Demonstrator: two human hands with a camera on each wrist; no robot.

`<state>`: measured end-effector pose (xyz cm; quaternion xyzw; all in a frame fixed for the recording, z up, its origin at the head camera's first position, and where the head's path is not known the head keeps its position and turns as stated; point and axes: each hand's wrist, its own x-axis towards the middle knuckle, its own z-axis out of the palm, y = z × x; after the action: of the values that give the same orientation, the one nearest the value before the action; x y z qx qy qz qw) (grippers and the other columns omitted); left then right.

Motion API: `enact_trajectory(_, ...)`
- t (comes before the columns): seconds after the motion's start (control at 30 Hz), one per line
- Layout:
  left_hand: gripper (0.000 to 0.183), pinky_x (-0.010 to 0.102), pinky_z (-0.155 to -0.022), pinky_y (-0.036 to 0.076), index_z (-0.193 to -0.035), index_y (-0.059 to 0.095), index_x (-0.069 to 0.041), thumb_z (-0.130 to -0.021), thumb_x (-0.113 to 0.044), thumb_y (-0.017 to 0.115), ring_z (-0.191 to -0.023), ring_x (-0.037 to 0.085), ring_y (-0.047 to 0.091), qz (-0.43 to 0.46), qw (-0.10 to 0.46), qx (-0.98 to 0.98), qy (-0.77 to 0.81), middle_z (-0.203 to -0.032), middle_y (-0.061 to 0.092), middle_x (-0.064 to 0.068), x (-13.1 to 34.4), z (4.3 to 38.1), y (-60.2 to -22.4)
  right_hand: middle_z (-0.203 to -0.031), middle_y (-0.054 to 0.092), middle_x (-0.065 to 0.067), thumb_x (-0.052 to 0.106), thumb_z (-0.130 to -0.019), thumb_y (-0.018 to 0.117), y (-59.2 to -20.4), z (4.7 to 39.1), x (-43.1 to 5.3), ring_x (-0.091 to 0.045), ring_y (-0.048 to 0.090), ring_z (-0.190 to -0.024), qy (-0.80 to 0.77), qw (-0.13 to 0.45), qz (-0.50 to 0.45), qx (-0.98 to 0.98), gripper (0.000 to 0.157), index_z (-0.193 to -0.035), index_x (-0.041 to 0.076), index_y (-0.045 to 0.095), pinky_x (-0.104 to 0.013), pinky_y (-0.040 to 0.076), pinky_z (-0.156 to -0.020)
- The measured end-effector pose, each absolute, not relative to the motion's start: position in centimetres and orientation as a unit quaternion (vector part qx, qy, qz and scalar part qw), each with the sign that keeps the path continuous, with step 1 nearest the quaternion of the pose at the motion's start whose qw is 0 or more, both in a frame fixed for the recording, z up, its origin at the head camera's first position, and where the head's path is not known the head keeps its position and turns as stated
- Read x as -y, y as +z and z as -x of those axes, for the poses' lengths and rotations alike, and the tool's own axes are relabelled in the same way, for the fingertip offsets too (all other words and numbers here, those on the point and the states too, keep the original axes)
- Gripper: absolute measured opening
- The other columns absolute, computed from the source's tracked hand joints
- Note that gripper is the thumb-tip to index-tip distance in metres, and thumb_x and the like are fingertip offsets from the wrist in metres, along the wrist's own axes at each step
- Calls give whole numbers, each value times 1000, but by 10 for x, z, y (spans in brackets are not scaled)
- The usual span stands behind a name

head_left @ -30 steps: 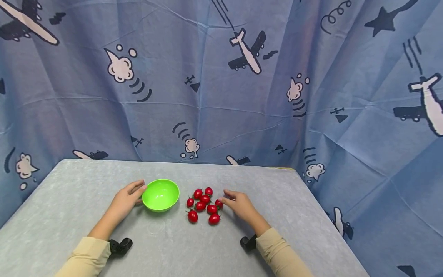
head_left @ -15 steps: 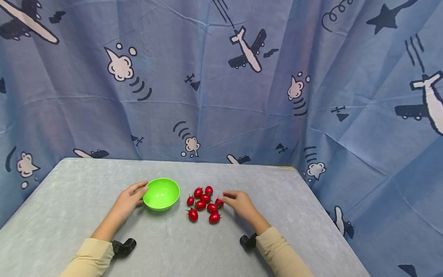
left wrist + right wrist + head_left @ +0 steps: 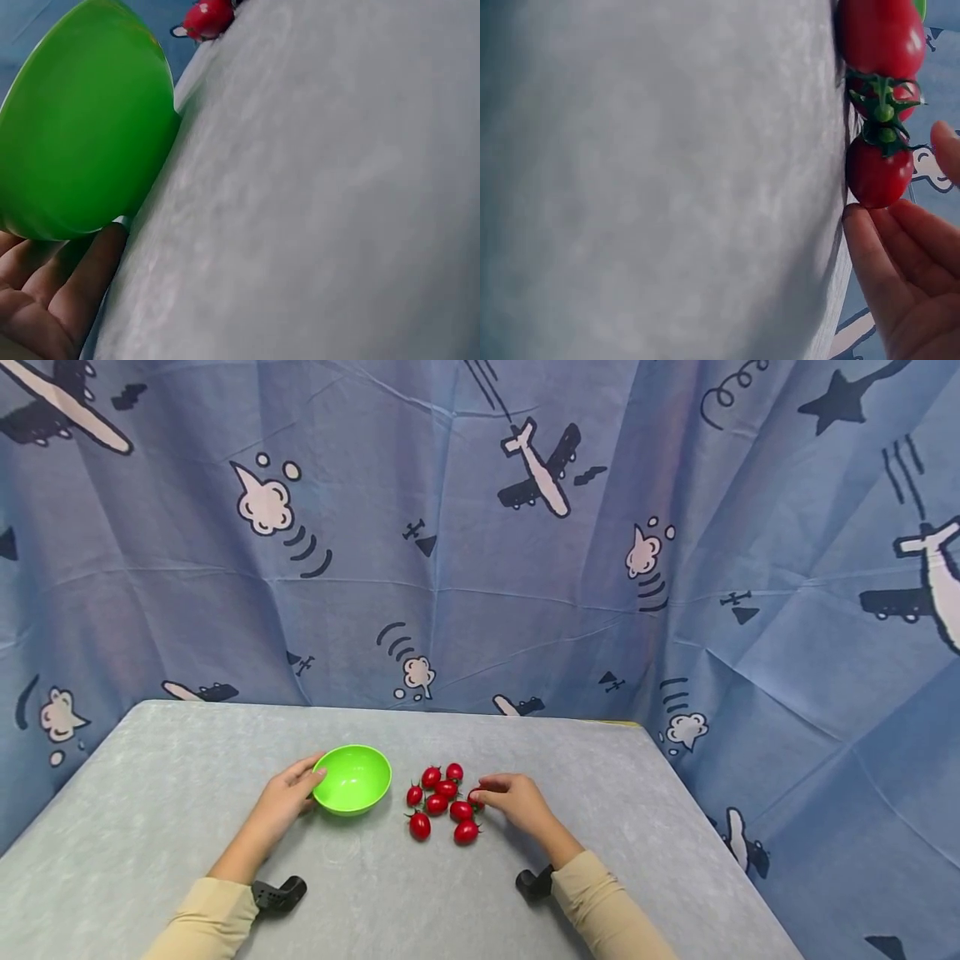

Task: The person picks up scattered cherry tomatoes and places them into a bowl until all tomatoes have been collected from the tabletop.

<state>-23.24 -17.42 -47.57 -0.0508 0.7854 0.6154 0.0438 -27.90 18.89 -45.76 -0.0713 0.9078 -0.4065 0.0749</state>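
Nine tomatoes (image 3: 437, 805) lie amid the table (image 3: 397, 893); toward its left edge, the left hand (image 3: 283, 797) grips a green bowl (image 3: 352, 783) by the rim. Thumb apart, the right hand (image 3: 522, 802) touches the rightmost tomato (image 3: 880, 174) (seemingly not yet held): grasping appears underway, calling for the thumb to close.

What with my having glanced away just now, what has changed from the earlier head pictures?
The left hand has moved right, its thumb now lapping over the rim of the green bowl, seemingly taking hold. The right hand has edged left, hiding more of the rightmost tomato in the head view; no grip on it shows. The bowl and other tomatoes stayed put.
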Motion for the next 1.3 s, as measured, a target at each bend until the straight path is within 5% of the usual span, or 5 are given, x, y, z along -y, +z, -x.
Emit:
enact_trajectory(0.3,58,16,-87,51,-156,32,-10,-106,-39,43,-137,25,44,46,47,-756,651,-162,30,15,175,235,-483,-113,74,-10,26,-84,80,-460,281,-187,-23,66,-106,-411,80,68,-906,40,-117,4,73,-40,56,-89)
enact_trajectory(0.57,56,16,-84,51,-155,34,-9,-106,-36,44,-103,-8,53,53,47,-744,665,-160,34,15,178,234,-483,-113,74,-9,24,-84,80,-462,283,-186,-19,66,-101,-409,86,70,-906,38,-117,5,73,-34,57,-83)
enact_trajectory(1.3,54,17,-84,50,-155,34,-8,-107,-32,42,-102,-11,51,46,46,-730,680,-160,34,16,177,233,-484,-112,75,-11,19,-82,82,-464,285,-185,-19,65,-101,-464,71,30,-882,37,-115,4,74,-31,56,-81)
